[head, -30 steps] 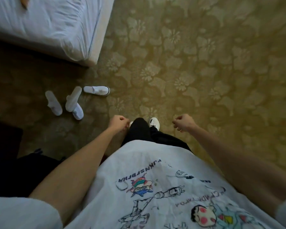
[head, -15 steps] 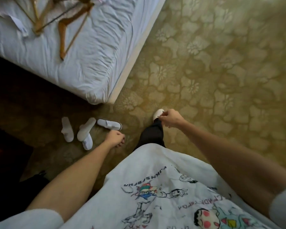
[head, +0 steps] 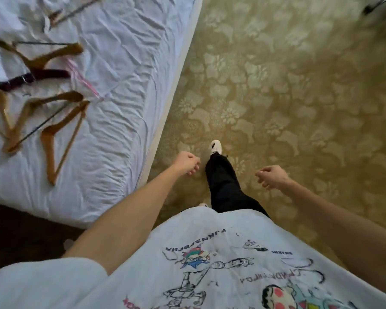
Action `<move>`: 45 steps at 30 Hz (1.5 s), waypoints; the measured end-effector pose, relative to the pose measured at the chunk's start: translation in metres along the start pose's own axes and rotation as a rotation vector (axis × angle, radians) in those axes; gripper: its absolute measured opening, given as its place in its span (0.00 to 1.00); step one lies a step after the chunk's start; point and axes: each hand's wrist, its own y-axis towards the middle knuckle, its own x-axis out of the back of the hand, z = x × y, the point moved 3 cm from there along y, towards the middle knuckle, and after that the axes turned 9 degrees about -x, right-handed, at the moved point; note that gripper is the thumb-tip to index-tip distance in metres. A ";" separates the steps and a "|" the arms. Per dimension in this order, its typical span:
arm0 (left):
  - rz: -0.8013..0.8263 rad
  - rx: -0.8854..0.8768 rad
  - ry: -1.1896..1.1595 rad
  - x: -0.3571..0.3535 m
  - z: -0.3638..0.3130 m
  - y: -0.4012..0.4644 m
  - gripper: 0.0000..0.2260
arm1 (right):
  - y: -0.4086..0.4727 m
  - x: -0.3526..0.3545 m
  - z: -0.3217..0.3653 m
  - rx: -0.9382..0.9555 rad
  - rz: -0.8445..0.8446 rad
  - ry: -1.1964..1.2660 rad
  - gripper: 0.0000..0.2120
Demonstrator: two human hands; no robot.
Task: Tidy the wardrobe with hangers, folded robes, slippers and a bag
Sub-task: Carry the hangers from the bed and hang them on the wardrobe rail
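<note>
Several wooden hangers (head: 54, 134) lie scattered on the white bed (head: 120, 90) at the left, with a dark purple hanger (head: 34, 78) and a pink one (head: 83, 80) among them. My left hand (head: 186, 162) hangs loosely curled and holds nothing, just off the bed's corner. My right hand (head: 271, 176) also hangs loosely curled and empty, over the carpet. No slippers, robes or bag are in view.
The patterned yellow-green carpet (head: 299, 97) stretches ahead and to the right. My leg in dark trousers and a white shoe (head: 216, 147) steps forward beside the bed's edge. A dark chair leg (head: 374, 4) shows at the top right.
I have walked forward along the bed. The white slippers on the floor have dropped out of view, and more of the bed with the hangers has come into view. Both hands stay empty.
</note>
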 end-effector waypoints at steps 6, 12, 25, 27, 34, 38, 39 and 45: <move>-0.014 -0.008 0.061 0.058 -0.091 0.085 0.09 | 0.071 0.061 0.119 0.017 0.026 -0.032 0.11; -0.125 0.129 0.044 0.146 -0.105 0.135 0.09 | 0.096 0.101 0.299 0.231 0.098 -0.193 0.11; -0.295 0.388 -0.251 0.293 -0.123 0.270 0.08 | 0.165 0.132 0.637 0.520 0.248 -0.448 0.10; -0.323 0.377 -0.305 0.320 -0.150 0.301 0.08 | 0.186 0.157 0.677 0.495 0.230 -0.529 0.10; -0.409 0.237 -0.426 0.415 -0.277 0.399 0.08 | 0.266 0.260 0.808 0.457 0.114 -0.715 0.09; -0.440 0.181 -0.479 0.456 -0.336 0.441 0.08 | 0.307 0.285 0.868 0.422 0.097 -0.780 0.08; -0.447 0.189 -0.524 0.463 -0.343 0.453 0.09 | 0.315 0.285 0.885 0.428 0.108 -0.808 0.08; -0.619 0.351 -0.752 0.500 -0.367 0.489 0.07 | 0.326 0.251 1.000 0.556 0.273 -1.018 0.10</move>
